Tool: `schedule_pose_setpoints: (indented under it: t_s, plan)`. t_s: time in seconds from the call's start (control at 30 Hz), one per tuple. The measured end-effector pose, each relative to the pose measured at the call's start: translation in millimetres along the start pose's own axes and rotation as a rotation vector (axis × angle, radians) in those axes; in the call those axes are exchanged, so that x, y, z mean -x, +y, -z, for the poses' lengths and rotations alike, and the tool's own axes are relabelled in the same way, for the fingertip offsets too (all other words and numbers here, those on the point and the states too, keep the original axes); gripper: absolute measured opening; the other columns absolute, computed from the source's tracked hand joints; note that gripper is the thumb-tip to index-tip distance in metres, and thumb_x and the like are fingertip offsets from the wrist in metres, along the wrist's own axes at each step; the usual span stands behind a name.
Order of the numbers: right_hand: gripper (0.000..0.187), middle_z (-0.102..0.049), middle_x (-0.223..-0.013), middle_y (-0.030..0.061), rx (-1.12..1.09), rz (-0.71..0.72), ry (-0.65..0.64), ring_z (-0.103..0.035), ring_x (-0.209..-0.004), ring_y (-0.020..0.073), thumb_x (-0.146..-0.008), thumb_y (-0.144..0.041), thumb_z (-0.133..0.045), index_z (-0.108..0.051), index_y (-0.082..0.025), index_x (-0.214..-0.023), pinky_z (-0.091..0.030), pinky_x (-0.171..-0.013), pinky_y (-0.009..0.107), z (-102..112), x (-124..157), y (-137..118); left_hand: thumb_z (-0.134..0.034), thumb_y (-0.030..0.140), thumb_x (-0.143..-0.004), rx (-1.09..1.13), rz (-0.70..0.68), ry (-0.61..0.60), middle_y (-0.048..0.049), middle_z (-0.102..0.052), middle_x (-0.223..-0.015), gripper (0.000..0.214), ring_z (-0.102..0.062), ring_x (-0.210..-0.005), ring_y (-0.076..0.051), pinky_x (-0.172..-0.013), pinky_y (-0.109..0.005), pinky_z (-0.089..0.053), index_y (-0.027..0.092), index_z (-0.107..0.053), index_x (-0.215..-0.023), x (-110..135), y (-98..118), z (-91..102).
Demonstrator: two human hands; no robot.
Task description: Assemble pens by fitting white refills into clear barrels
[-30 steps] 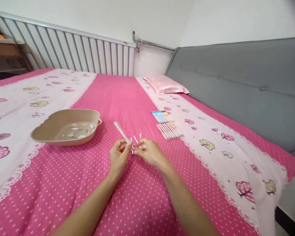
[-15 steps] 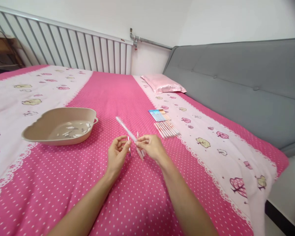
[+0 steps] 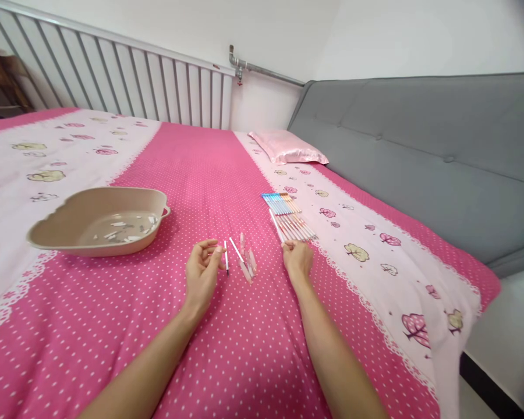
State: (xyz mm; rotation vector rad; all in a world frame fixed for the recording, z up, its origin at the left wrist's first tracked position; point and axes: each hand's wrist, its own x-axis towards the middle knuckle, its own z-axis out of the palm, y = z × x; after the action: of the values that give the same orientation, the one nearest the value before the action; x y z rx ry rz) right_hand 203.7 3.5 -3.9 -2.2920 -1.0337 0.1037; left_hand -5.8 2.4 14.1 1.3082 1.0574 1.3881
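My right hand [image 3: 297,256] pinches the near end of a whitish, translucent pen barrel [image 3: 276,226], at the left side of a row of pale pens [image 3: 296,227] on the bed. A second row of blue and orange-tipped pens [image 3: 282,203] lies just behind. My left hand [image 3: 203,265] hovers with loosely curled fingers, seemingly holding nothing. Close by its fingertips lies a thin white refill [image 3: 226,256] with a dark tip. Farther right, another white refill [image 3: 237,249] lies against several pinkish clear pen parts [image 3: 248,265].
A beige plastic basin [image 3: 98,250] with small white and grey pieces inside stands to the left. The bed has a pink dotted cover [image 3: 201,163]. A pink pillow [image 3: 288,148] lies near the grey headboard [image 3: 402,128]. A white radiator [image 3: 135,81] runs along the back wall.
My right hand has moved right, carrying the pen barrel from between my hands to the pale row. My left hand has drawn slightly left, away from the thin refill.
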Motion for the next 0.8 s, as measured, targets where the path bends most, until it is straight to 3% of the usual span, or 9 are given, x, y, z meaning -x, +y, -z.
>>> schedule_pose_setpoints:
  t_s: [0.3,0.5,0.8]
  plan:
    - [0.019,-0.068,-0.087,0.013,0.11,0.059,0.036,-0.062,-0.075,0.0202,-0.08,-0.023,-0.054,-0.07,-0.018,-0.089,-0.039,-0.062,0.027,-14,-2,10,-0.055,0.04,-0.078,-0.042,0.006,0.0,0.0007,-0.057,-0.079,0.027,-0.051,-0.057,-0.008,-0.05,-0.021,-0.04,0.018,-0.053,-0.094,-1,2,0.8]
    - [0.02,-0.068,-0.086,0.0099,0.098,0.064,0.061,-0.061,-0.073,0.0193,-0.08,-0.023,-0.056,-0.066,-0.019,-0.097,-0.036,-0.059,0.026,-18,-2,13,-0.054,0.04,-0.078,-0.069,-0.001,-0.015,-0.0001,-0.058,-0.079,0.027,-0.051,-0.057,-0.009,-0.05,-0.022,-0.04,0.018,-0.054,-0.093,0,2,1.5]
    - [0.023,-0.07,-0.084,0.0072,0.006,0.029,0.054,-0.06,-0.07,0.0174,-0.083,-0.027,-0.048,-0.068,-0.02,-0.092,-0.036,-0.06,0.025,-19,-6,15,-0.053,0.041,-0.079,-0.085,0.0,-0.018,-0.0007,-0.059,-0.079,0.026,-0.051,-0.056,-0.009,-0.05,-0.022,-0.04,0.018,-0.055,-0.092,-1,1,2.0]
